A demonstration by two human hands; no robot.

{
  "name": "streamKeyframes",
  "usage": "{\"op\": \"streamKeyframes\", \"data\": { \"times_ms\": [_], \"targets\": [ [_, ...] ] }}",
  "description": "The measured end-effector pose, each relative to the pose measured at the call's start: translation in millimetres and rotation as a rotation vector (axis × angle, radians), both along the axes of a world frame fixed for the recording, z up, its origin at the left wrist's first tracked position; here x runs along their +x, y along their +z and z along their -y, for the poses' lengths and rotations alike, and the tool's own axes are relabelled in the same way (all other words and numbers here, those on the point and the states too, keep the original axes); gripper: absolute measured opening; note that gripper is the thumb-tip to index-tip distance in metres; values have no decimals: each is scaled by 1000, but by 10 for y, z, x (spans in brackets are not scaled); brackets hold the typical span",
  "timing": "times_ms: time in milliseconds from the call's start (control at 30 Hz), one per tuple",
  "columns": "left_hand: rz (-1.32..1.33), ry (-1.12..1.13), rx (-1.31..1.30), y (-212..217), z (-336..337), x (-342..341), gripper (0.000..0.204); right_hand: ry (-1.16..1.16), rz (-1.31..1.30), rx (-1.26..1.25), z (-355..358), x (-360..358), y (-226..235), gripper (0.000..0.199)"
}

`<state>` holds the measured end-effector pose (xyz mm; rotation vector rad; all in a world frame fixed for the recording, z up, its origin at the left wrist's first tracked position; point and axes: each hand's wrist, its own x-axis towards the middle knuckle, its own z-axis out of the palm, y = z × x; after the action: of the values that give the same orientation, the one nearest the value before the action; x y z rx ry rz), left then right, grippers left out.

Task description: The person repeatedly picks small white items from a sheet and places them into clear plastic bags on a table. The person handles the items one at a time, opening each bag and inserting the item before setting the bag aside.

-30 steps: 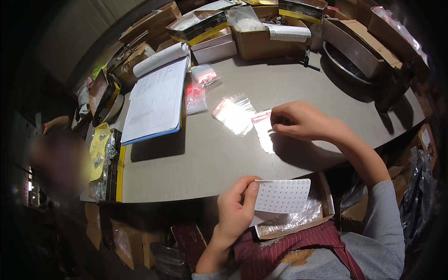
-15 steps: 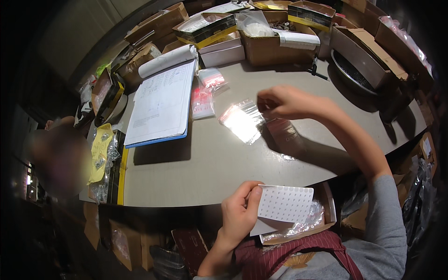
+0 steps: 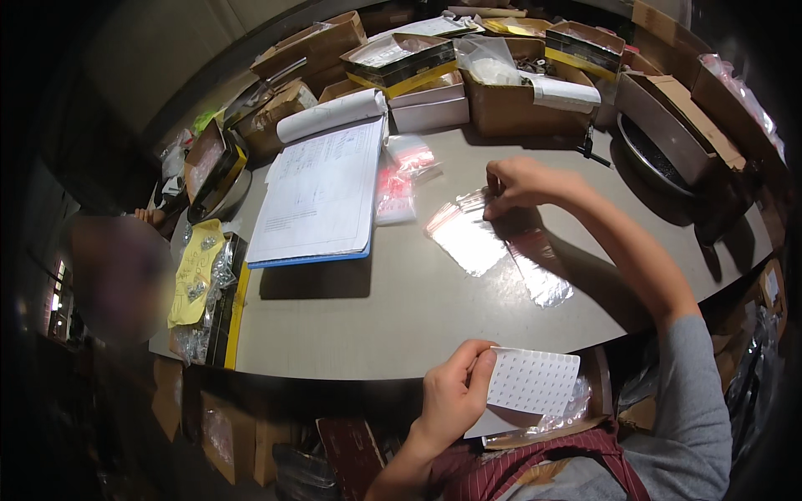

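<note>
My left hand pinches a white sheet of small round stickers by its left edge, thumb on top, over the table's near edge. Behind that sheet, white paper and an open box of clear plastic bags partly show by my lap. Farther out, my right hand is closed, fingertips pinched together at the top edge of some clear zip bags. Whether the fingertips grip a bag or something tiny is hidden. Another shiny zip bag with a red strip lies just right of these, under my wrist.
A blue clipboard with papers lies left of the bags, beside more red-marked zip bags. Cardboard boxes line the back. A round dark tray is at right. Another person's hand shows far left.
The whole view has shifted slightly, moving the scene rightward and a little down. The right-hand bag now gleams brightly where it looked dark. Both hands keep nearly the same poses.
</note>
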<state>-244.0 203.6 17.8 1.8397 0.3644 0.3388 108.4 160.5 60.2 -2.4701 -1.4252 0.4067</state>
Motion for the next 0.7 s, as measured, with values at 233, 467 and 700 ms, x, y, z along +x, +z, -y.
{"op": "streamKeyframes", "data": {
  "times_ms": [233,467,700],
  "targets": [
    [0,-38,24,42,-10,30,21,85,-131,173,88,48,-99,41],
    [153,34,-22,-125,44,-39,20,202,-8,509,61,-192,-179,18],
    [245,10,-230,-216,10,-33,18,52,-142,268,-75,161,-302,28]
  ]
}}
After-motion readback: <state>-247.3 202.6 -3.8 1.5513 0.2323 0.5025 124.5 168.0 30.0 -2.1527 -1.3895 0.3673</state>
